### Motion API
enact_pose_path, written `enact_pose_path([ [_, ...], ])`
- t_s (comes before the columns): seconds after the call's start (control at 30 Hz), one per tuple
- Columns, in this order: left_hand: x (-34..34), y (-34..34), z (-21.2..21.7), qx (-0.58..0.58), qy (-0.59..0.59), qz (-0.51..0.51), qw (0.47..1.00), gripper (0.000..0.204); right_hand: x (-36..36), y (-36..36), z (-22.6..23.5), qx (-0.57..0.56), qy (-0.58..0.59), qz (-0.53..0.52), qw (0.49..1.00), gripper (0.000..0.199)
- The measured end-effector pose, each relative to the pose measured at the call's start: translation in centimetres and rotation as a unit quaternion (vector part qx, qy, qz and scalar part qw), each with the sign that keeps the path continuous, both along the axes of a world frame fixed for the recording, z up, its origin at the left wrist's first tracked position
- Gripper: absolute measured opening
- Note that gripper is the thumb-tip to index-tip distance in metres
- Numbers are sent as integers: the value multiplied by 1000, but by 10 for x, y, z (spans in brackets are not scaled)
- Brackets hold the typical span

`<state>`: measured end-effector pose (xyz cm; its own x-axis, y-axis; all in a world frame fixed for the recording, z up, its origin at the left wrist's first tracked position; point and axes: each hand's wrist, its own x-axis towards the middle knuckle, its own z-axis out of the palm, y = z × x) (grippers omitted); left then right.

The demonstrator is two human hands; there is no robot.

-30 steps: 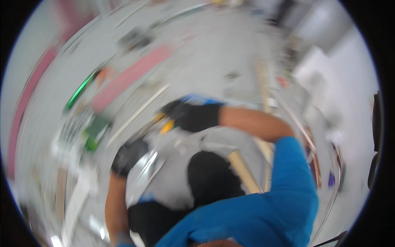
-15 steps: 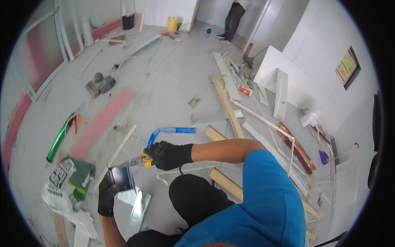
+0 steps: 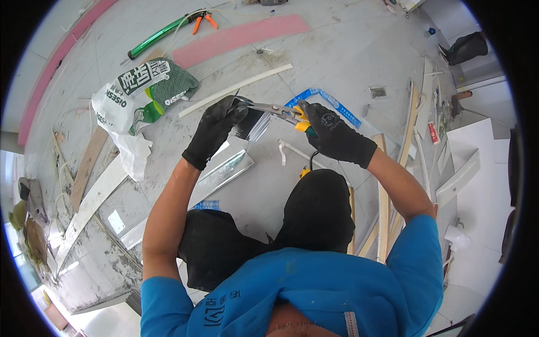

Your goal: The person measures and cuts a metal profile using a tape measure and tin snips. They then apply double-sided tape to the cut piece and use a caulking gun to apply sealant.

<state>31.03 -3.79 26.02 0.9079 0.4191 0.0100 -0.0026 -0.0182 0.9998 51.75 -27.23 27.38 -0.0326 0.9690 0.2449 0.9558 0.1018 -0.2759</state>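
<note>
My right hand (image 3: 335, 133), in a black glove, is closed round the yellow and green handles of metal snips (image 3: 275, 109). Their jaws reach left to the upper edge of a dark, shiny sheet-metal profile (image 3: 256, 124); whether they bite into it I cannot tell. Gripping that profile near its upper left end is my left hand (image 3: 212, 126), also black-gloved. The two hands are a short way apart above the floor, in front of my knees. Below the profile lies a long silvery metal strip (image 3: 224, 175).
A white and green bag (image 3: 163, 92) lies at the left, with a pink board (image 3: 241, 39) and green tube (image 3: 165, 36) beyond. A bent blue strip (image 3: 337, 104) is past my right hand. Wood battens (image 3: 383, 196) lie at the right. Someone's dark-trousered legs (image 3: 467, 49) show far right.
My view has turned and tipped down, so the floor things have shifted across it. Both hands keep their hold, and the profile and snips now appear higher up in the view.
</note>
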Motion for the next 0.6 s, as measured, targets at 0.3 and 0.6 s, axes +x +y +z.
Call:
enact_pose_path([
  [0.3,9,-4,-21,-76,2,38,996,23,7,-7,-10,-120,63,-30,990,68],
  [0.6,1,13,-16,-40,76,56,995,19,9,3,-19,-61,69,-29,995,71],
])
